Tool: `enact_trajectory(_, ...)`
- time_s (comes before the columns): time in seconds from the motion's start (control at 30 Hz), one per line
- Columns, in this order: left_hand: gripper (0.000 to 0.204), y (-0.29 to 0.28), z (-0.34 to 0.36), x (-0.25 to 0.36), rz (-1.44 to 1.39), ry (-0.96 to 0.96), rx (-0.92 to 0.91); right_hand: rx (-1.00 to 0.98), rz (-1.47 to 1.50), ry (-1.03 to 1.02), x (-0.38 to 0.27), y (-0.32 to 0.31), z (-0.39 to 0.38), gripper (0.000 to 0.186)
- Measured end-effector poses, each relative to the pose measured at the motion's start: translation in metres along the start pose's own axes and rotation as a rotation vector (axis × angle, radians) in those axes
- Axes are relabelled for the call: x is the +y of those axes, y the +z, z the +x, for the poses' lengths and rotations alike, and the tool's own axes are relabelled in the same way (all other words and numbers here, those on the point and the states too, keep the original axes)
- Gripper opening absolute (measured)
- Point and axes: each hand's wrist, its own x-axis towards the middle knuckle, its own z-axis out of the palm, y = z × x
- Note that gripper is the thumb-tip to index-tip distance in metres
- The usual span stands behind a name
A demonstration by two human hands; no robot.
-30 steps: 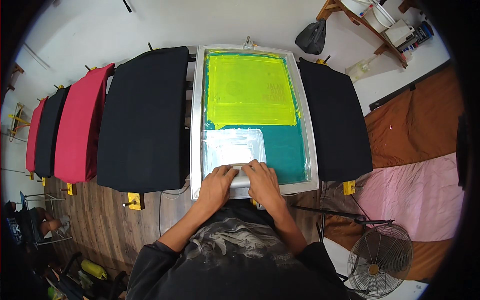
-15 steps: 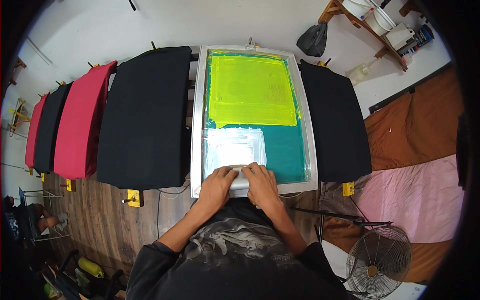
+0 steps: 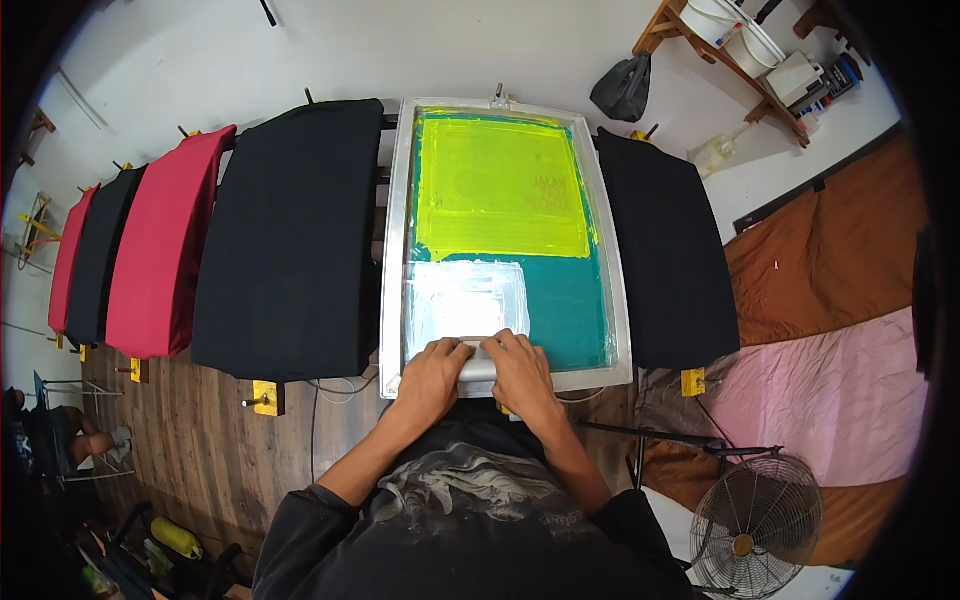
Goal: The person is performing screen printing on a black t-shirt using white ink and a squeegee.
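A screen printing frame (image 3: 622,300) with a pale metal rim lies lengthwise in front of me. Its teal mesh (image 3: 566,315) carries a large yellow-green area (image 3: 490,220) at the far end and a patch of white ink (image 3: 465,295) at the near left. At the near edge, my left hand (image 3: 430,378) and my right hand (image 3: 520,377) sit side by side, fingers closed over a squeegee (image 3: 478,367). The squeegee stands against the near side of the white patch. My fingers and palms hide its ends.
Black shirts on boards flank the frame, one to the left (image 3: 290,240) and one to the right (image 3: 668,250). A red shirt (image 3: 165,250) hangs farther left. Lower right stands a fan (image 3: 757,525). A shelf (image 3: 735,70) holds white tubs. A seated person (image 3: 75,435) is at far left.
The whole view has shifted slightly. Both hands keep their hold on the squeegee at the near end of the frame, with hardly any movement relative to it.
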Motion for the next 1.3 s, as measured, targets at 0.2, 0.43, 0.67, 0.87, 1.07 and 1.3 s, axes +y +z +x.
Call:
enact_trajectory(0.2, 0.044, 0.003, -0.012, 0.004, -0.029, -0.002, -0.001, -0.015, 0.002, -0.01, 0.001, 0.006, -0.011, 0.045)
enact_trajectory(0.43, 0.034, -0.006, 0.025, -0.012, -0.025, -0.01, 0.031, 0.005, 0.0, -0.026, 0.008, -0.012, 0.03, 0.039)
enact_trajectory(0.67, 0.035, -0.013, 0.115, -0.048, 0.058, -0.152, -0.142, -0.193, 0.023, 0.107, 0.042, -0.022, 0.122, 0.039)
enact_trajectory(0.87, 0.036, -0.008, 0.126, -0.057, 0.093, -0.17, -0.145, -0.269, 0.009, 0.159, 0.041, -0.024, 0.138, 0.039)
enact_trajectory(1.07, 0.029, -0.003, 0.101, -0.045, 0.094, -0.095, -0.053, -0.171, 0.003, 0.136, 0.038, -0.012, 0.111, 0.033)
enact_trajectory(1.3, 0.028, 0.01, 0.041, -0.023, 0.079, -0.073, 0.001, -0.1, 0.038, 0.091, 0.02, 0.003, 0.052, 0.033)
